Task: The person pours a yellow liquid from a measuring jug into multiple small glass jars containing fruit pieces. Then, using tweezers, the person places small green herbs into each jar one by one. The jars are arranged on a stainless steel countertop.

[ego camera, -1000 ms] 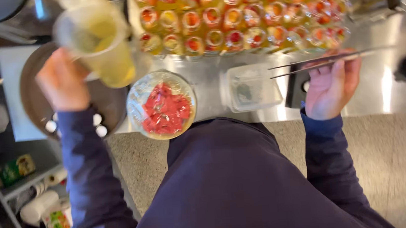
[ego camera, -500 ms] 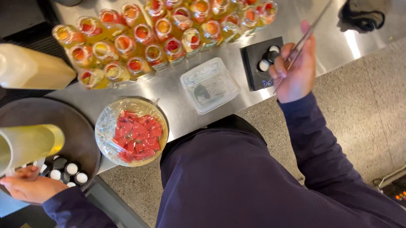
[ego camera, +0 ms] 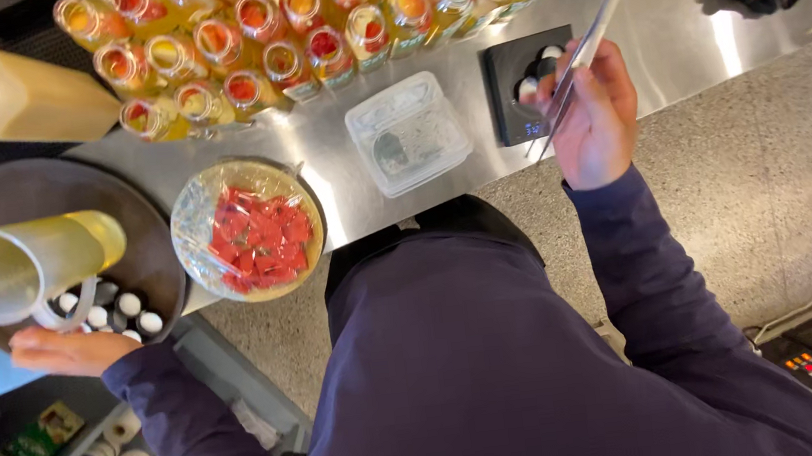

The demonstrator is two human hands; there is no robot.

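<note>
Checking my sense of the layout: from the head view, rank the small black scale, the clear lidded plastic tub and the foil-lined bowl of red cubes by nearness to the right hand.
1. Small black scale, beside the right hand.
2. Clear lidded plastic tub, mid-counter.
3. Foil-lined bowl of red cubes, toward the left.

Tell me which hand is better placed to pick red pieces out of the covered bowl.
Right hand: it grips the long tweezers above the counter. The left hand is on the pitcher handle, beside the bowl.
</note>
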